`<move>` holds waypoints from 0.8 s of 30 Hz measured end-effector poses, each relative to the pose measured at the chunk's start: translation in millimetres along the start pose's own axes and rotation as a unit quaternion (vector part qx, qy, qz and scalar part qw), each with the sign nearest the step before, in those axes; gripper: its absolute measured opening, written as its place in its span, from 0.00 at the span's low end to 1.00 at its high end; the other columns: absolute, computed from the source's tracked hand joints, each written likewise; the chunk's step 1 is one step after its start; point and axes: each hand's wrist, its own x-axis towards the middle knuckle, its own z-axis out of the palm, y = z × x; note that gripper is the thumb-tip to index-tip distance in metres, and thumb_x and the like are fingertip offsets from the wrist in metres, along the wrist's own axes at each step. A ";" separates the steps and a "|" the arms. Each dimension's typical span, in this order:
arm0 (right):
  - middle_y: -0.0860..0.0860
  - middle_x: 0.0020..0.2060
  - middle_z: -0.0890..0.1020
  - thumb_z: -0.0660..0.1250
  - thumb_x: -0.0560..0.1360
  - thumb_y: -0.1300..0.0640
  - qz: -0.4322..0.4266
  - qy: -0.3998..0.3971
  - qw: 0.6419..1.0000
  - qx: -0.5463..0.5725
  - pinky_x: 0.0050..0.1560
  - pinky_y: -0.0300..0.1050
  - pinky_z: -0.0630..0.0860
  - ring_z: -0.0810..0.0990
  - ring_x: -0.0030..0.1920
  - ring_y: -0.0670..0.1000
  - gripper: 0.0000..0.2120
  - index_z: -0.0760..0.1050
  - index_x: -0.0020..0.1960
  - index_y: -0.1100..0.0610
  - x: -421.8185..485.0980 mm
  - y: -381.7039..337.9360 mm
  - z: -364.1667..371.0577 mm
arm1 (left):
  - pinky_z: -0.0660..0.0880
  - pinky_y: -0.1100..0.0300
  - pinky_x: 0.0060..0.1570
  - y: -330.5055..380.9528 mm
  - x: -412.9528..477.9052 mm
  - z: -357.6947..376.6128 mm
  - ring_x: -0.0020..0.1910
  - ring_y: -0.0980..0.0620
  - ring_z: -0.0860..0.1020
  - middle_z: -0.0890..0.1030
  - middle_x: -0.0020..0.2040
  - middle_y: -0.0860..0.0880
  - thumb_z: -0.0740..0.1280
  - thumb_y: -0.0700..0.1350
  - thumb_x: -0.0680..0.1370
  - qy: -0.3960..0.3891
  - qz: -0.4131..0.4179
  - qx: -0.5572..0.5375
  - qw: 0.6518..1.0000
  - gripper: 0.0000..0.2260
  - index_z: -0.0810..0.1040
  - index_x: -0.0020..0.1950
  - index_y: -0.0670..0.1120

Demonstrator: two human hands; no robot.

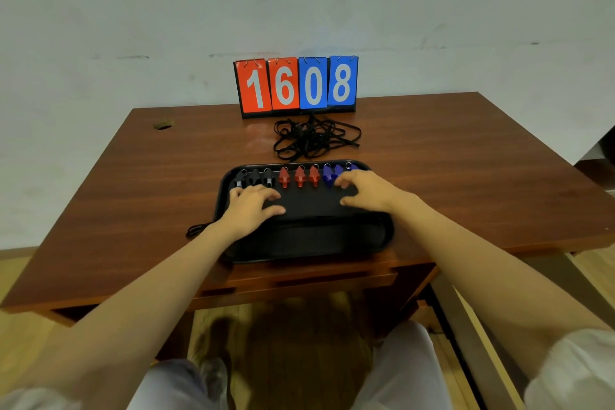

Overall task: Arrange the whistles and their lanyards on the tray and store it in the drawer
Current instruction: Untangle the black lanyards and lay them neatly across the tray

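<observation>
Whistles [299,176] stand in a row along the far edge of the tray [301,256] on the bench [449,150]; lanyards [314,138] lie tangled just beyond. Left hand [249,210] and right hand [366,191] rest on the tray, fingers [270,195] loosely spread, holding nothing.

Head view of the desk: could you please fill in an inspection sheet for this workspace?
Surface: brown wooden table.
Job's things: black tray near the front edge; black whistles, red whistles, blue whistles in a row along its far side; lanyards tangled behind it.
Clutter: scoreboard reading 1608 at the back.
Grippers: left hand open on the tray; right hand touching the blue whistles.
Cables: one black cord loop left of the tray.
Surroundings: pale wall, wooden floor.
</observation>
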 end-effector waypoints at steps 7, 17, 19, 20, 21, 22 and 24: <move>0.54 0.63 0.75 0.64 0.77 0.59 -0.023 0.075 0.997 0.027 0.64 0.47 0.72 0.75 0.63 0.53 0.17 0.72 0.66 0.57 69.5 -24.1 -28.9 | 0.69 0.49 0.58 28.7 77.6 -23.3 0.58 0.46 0.75 0.77 0.57 0.47 0.62 0.48 0.79 0.101 -0.029 -0.022 0.994 0.11 0.78 0.58 0.47; 0.52 0.46 0.81 0.61 0.77 0.60 -0.043 -0.024 0.999 0.013 0.46 0.42 0.72 0.77 0.45 0.50 0.09 0.79 0.50 0.59 175.7 -32.3 -33.7 | 0.72 0.46 0.61 -8.5 178.6 -28.8 0.61 0.43 0.74 0.74 0.62 0.44 0.68 0.46 0.76 -0.020 -0.095 -0.059 0.994 0.15 0.75 0.62 0.46; 0.53 0.48 0.82 0.60 0.77 0.59 -0.024 -0.040 0.999 -0.012 0.46 0.45 0.74 0.78 0.46 0.52 0.10 0.79 0.53 0.59 189.8 -25.8 -20.6 | 0.72 0.46 0.60 -13.3 190.0 -22.8 0.60 0.43 0.74 0.75 0.62 0.44 0.69 0.49 0.75 -0.053 -0.091 -0.055 0.993 0.17 0.75 0.62 0.46; 0.55 0.50 0.81 0.61 0.78 0.57 -0.007 -0.040 0.999 -0.025 0.48 0.48 0.75 0.79 0.47 0.54 0.10 0.77 0.55 0.59 196.3 -21.9 -14.4 | 0.73 0.46 0.59 -16.3 194.7 -19.3 0.59 0.43 0.75 0.76 0.61 0.45 0.69 0.49 0.75 -0.069 -0.091 -0.042 0.993 0.18 0.75 0.62 0.46; 0.56 0.51 0.80 0.63 0.77 0.55 0.009 -0.037 0.998 -0.041 0.50 0.49 0.76 0.79 0.50 0.56 0.12 0.76 0.57 0.59 202.2 -18.4 -8.8 | 0.73 0.47 0.58 -19.2 198.7 -16.2 0.59 0.43 0.75 0.76 0.60 0.45 0.69 0.50 0.75 -0.080 -0.091 -0.022 0.992 0.17 0.75 0.62 0.45; 0.56 0.53 0.79 0.64 0.77 0.53 0.022 -0.032 0.998 -0.058 0.51 0.51 0.76 0.78 0.52 0.57 0.14 0.74 0.60 0.58 207.3 -14.5 -3.7 | 0.74 0.48 0.56 -22.2 201.7 -13.4 0.57 0.42 0.76 0.78 0.59 0.44 0.68 0.49 0.76 -0.083 -0.095 -0.006 0.992 0.15 0.76 0.60 0.45; 0.56 0.56 0.78 0.66 0.76 0.50 0.038 -0.009 0.996 -0.076 0.52 0.51 0.76 0.77 0.55 0.57 0.18 0.72 0.62 0.58 213.9 -8.4 4.3 | 0.74 0.51 0.50 -28.3 204.7 -8.9 0.55 0.41 0.77 0.79 0.56 0.43 0.65 0.46 0.78 -0.066 -0.106 0.002 0.992 0.11 0.77 0.57 0.44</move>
